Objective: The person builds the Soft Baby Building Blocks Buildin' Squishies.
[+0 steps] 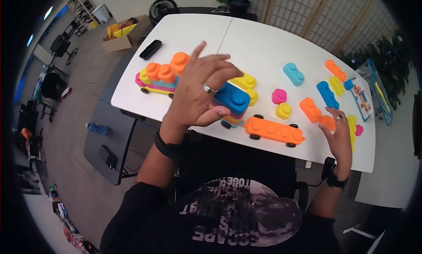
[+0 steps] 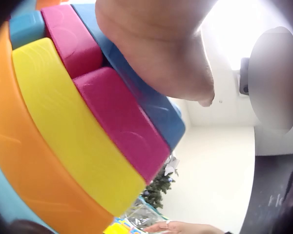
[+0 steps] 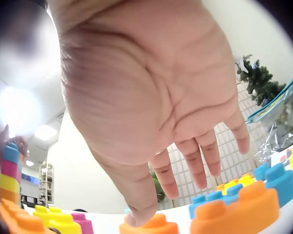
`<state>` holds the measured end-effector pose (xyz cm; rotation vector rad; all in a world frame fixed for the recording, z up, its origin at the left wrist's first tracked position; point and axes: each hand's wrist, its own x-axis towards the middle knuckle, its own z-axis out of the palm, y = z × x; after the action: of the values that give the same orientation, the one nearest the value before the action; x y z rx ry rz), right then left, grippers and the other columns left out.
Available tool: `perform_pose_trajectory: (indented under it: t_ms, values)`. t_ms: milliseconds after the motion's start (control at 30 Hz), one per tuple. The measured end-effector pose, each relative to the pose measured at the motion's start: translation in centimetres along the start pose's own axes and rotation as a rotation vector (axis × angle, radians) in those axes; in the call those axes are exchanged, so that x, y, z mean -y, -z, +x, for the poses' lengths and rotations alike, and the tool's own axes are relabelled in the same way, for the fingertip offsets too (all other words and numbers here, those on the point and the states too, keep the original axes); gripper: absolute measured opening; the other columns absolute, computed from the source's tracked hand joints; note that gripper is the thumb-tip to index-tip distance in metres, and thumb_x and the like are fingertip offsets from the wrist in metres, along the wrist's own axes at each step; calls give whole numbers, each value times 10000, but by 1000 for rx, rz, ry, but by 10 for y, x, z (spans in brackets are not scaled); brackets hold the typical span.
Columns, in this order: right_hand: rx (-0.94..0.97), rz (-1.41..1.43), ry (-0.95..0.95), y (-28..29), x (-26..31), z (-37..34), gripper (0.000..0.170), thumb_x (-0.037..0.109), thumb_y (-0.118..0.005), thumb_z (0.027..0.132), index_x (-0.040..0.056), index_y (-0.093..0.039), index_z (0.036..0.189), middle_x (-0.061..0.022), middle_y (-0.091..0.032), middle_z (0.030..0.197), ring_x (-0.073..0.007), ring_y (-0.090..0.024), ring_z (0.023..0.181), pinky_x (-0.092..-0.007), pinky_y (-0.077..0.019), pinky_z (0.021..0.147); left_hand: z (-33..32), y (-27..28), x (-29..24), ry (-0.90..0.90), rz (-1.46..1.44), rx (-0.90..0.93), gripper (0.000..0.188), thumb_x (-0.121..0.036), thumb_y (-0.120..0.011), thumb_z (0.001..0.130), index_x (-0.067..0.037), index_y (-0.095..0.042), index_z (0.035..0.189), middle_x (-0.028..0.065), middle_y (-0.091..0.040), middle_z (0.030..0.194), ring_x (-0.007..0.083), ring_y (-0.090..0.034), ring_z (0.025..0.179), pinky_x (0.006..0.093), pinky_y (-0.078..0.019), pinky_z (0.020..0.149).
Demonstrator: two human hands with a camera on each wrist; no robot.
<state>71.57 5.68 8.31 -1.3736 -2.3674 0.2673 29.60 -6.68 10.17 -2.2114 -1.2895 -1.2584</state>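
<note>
My left hand (image 1: 200, 89) lies over a blue toy block (image 1: 232, 99) topping a tall stack, fingers spread and thumb stretched along the near side. Below the blue block, the left wrist view shows magenta (image 2: 124, 124), yellow (image 2: 73, 126) and orange (image 2: 34, 141) layers. The stack stands on wheels beside a long orange wheeled base (image 1: 274, 131). On the right, my right hand (image 1: 340, 137) reaches down over a small orange block (image 3: 158, 225). Its thumb tip is right at that block, while the other fingers extend loosely behind it.
Left of the stack stands another block-loaded wheeled car (image 1: 160, 88). Loose blocks, including a teal one (image 1: 293, 74) and a long blue one (image 1: 327, 95), lie across the white table (image 1: 259, 43). A clear bag (image 1: 380, 93) sits at the right edge, a black object (image 1: 150, 49) far left.
</note>
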Motion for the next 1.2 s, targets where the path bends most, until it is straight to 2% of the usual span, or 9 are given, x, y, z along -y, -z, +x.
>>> perform_pose_trajectory:
  t_ms: [100,333,500,667,700,800,833,967,1200]
  values:
    - [-25,40,79,9,51,-2,478,180,-817,940,49,-674,1377,-178,-665,1356,-404,-650,1230,-448,-513,1071,-4,47,-4,22,180,-149,461,-411,-780,922,-110,-680,1256,79,-748,1195,392,-647,1295,627,-241,1280]
    - [70,263,167,-4,124,1,564,231,-820,950,75,-615,1452,-152,-725,1262,-298,-692,1100,-393,-561,900,-55,84,3,402,371,-23,565,-235,-872,868,-51,-605,1330,126,-689,1284,358,-655,1229,604,-364,1247]
    - [160,339,143,-24,160,3,642,295,-821,955,97,-563,1508,-140,-734,1253,-262,-703,1070,-353,-559,783,-97,56,-6,523,179,-30,644,-174,-896,845,-52,-580,1393,117,-712,1258,274,-720,1086,378,-617,885]
    - [125,295,91,-42,161,-9,566,308,-821,956,94,-612,1436,-147,-754,1204,-262,-723,1017,-372,-571,795,-122,30,-14,820,-26,157,555,-212,-864,900,-63,-604,1367,62,-773,1146,174,-745,852,302,-600,711]
    - [68,278,122,-47,149,-11,491,289,-812,962,82,-645,1374,-153,-756,1167,-268,-723,978,-379,-574,808,-130,22,-12,758,-10,119,436,-232,-853,911,-56,-667,1264,41,-786,1013,170,-734,743,306,-588,674]
    - [24,132,32,-39,120,-19,446,273,-806,964,77,-660,1337,-148,-750,1162,-274,-717,965,-388,-576,820,-142,10,-7,760,-24,230,315,-281,-825,919,-100,-727,1158,48,-786,927,209,-744,728,337,-586,682]
    - [-20,85,4,-39,104,-23,430,268,-807,961,84,-668,1324,-139,-746,1166,-275,-716,960,-397,-579,831,-144,2,-8,740,-14,187,217,-289,-814,927,-96,-761,1009,62,-764,844,221,-734,696,348,-576,666]
    - [-37,-12,-165,-24,60,-42,427,258,-810,957,97,-673,1328,-139,-745,1159,-285,-720,969,-414,-583,858,-153,-21,-7,582,92,135,196,-269,-806,920,-100,-737,847,48,-695,735,236,-702,695,373,-552,644]
    - [-90,-6,-271,-8,16,-64,421,260,-831,937,64,-692,1283,-147,-762,1123,-285,-740,944,-409,-588,810,-164,-44,-3,441,274,-7,186,-153,-763,893,-117,-627,771,31,-564,653,269,-602,642,408,-483,580]
